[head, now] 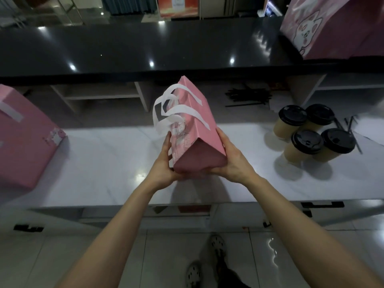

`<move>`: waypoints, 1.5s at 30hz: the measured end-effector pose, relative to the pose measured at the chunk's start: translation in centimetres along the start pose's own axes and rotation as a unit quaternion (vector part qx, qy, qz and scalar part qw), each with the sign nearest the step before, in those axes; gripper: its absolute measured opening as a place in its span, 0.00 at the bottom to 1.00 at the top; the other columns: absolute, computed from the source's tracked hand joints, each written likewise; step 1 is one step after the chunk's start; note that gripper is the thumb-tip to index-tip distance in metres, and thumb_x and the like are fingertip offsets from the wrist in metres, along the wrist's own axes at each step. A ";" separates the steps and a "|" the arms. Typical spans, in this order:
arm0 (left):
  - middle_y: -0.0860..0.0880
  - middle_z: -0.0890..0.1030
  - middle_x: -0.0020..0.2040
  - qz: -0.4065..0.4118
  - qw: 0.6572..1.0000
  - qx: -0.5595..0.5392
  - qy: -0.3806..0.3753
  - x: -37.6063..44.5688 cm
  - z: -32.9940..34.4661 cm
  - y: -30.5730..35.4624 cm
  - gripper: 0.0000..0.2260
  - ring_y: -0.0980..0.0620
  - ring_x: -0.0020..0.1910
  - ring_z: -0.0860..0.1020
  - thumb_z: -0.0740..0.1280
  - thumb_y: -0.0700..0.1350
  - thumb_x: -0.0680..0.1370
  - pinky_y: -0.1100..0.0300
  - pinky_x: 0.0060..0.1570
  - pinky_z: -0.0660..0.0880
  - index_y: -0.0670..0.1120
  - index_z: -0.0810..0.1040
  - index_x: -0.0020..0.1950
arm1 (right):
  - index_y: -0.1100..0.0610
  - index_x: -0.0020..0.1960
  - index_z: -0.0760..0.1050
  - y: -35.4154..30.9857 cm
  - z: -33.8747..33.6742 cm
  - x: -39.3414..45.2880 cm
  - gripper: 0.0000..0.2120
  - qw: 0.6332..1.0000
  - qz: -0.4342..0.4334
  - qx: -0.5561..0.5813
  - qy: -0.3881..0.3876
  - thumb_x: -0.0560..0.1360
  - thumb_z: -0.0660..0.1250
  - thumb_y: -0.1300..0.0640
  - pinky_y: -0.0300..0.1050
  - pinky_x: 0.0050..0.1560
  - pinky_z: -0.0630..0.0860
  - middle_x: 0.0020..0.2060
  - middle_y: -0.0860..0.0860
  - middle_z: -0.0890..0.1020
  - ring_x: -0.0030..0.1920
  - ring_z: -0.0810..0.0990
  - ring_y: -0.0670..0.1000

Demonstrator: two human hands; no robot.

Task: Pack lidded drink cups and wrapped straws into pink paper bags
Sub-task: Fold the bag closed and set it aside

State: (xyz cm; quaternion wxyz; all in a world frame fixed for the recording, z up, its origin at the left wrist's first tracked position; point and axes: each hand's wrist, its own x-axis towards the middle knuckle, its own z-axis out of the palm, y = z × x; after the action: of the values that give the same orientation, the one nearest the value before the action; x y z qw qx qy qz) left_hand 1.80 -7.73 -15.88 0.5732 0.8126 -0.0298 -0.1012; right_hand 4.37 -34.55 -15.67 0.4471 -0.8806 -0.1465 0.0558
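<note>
A pink paper bag (pixel 195 121) with white handles is held above the white counter, tilted so its bottom faces me and its mouth points away. My left hand (pixel 166 163) grips the bag's left side near the bottom. My right hand (pixel 230 161) cups the right side and the bottom edge. Several tan cups with black lids (pixel 307 132) stand in a cluster at the right of the counter. Black wrapped straws (pixel 247 96) lie in a pile behind them, and a few more straws (pixel 349 123) lie beside the cups. What the bag holds is hidden.
Another pink bag (pixel 22 142) lies at the counter's left edge. A large pink bag with a cartoon print (pixel 332 26) stands on the raised black ledge (pixel 145 48) at the back right. The white counter (pixel 104 159) spreads under my hands. My shoes show on the tiled floor below.
</note>
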 end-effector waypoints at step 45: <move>0.58 0.74 0.76 0.149 0.979 0.127 0.049 34.8 11.0 27.9 0.71 0.53 0.75 0.75 0.91 0.63 0.52 0.44 0.75 0.75 0.64 0.52 0.87 | 0.51 0.81 0.68 7.2 -30.0 11.6 0.39 0.948 0.068 -0.296 -0.101 0.77 0.74 0.34 0.55 0.68 0.76 0.74 0.52 0.76 0.73 0.75 0.57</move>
State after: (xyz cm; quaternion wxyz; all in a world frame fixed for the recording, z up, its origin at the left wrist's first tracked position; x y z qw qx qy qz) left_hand 35.56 -33.16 2.18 0.4749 0.8690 -0.1354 0.0301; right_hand 23.73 -58.14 -3.31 0.1448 -0.9709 -0.1404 0.1289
